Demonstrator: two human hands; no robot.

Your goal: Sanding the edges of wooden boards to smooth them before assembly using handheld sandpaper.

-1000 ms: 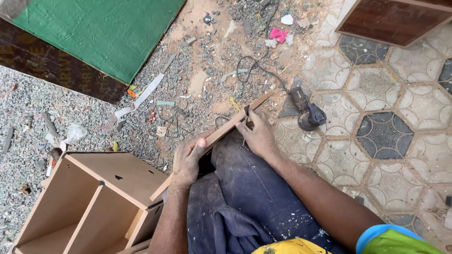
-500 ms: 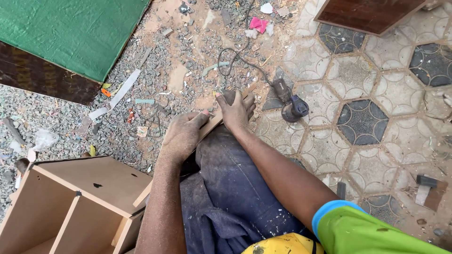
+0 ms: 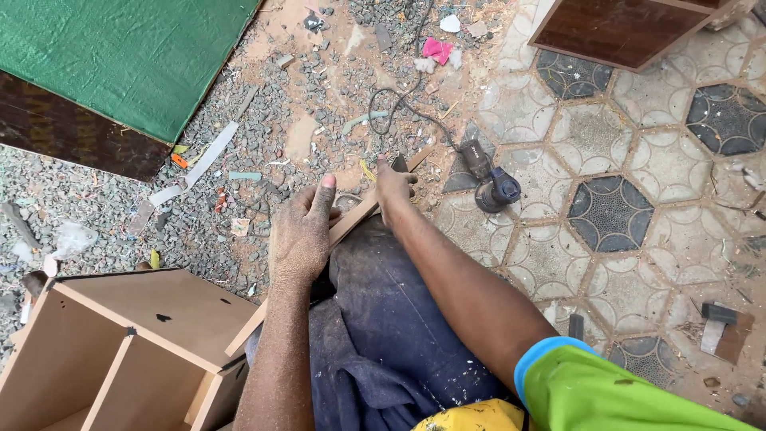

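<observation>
Both hands [image 3: 302, 231] [image 3: 393, 187] on wooden strip [image 3: 355, 219]

Ahead of the wooden strip [image 3: 359, 217] the gravel lies open but littered, while the power tool [image 3: 488, 179] and its cable [image 3: 399, 108] block the right and the wooden cabinet [image 3: 120, 343] crowds the left.

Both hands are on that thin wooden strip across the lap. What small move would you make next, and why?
Probably steady the wooden strip flatter on the knee. The left hand rests on its middle, the right hand pinches its far end, and it lies tilted, its lower end by the open cabinet.
</observation>
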